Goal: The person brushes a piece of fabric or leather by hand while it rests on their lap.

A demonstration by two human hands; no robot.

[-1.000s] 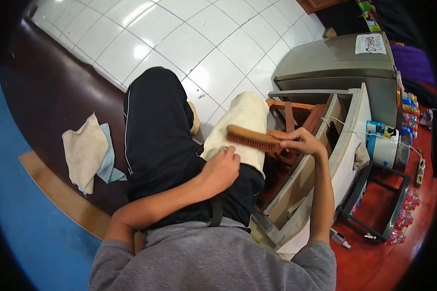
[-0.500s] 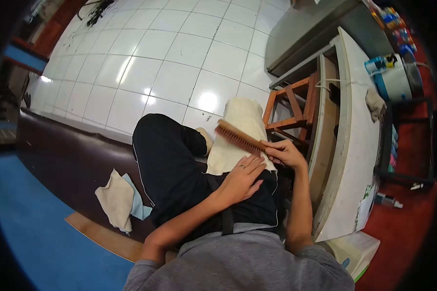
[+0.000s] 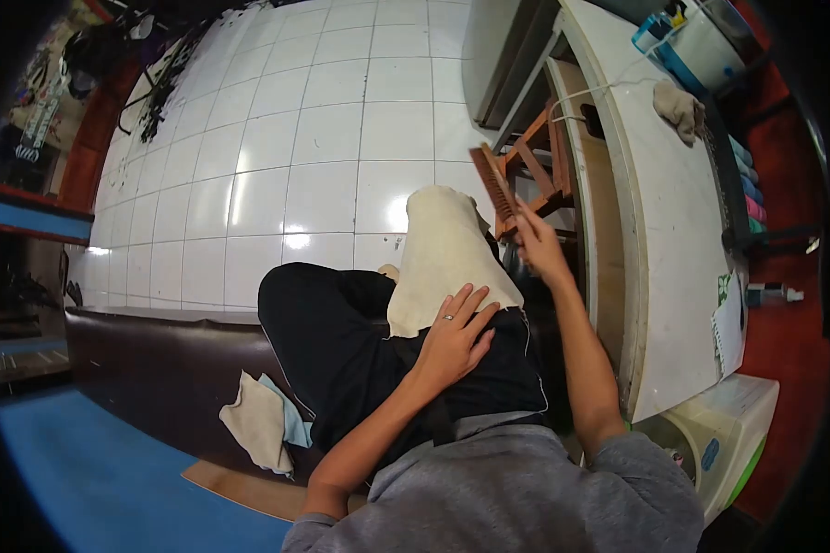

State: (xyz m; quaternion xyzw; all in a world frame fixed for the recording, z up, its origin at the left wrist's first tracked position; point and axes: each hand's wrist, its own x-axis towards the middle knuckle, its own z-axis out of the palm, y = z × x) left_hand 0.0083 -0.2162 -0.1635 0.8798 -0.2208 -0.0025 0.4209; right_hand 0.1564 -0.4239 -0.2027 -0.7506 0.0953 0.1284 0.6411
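Observation:
A cream-coloured cloth [image 3: 443, 249] is draped over my right thigh and knee. My left hand [image 3: 458, 332] lies flat on its near edge, fingers spread, a ring on one of them. In my right hand [image 3: 538, 244] is the handle of a wooden brush [image 3: 496, 182] with brown bristles. The brush is raised to the right of the knee, apart from the cloth, its bristles facing left. A beige cloth [image 3: 256, 424] and a light blue cloth [image 3: 295, 426] lie on the dark bench beside my left thigh.
I sit on a dark brown bench [image 3: 175, 369]. At right stands a white-topped table [image 3: 636, 221] with a crumpled rag [image 3: 680, 112] on it. A wooden stool [image 3: 537, 161] is under its far end. White floor tiles [image 3: 327, 189] lie ahead.
My right hand has lifted the brush off the cloth, up and to the right, and turned it more upright. My left hand stays on the cloth's near edge. The view has shifted.

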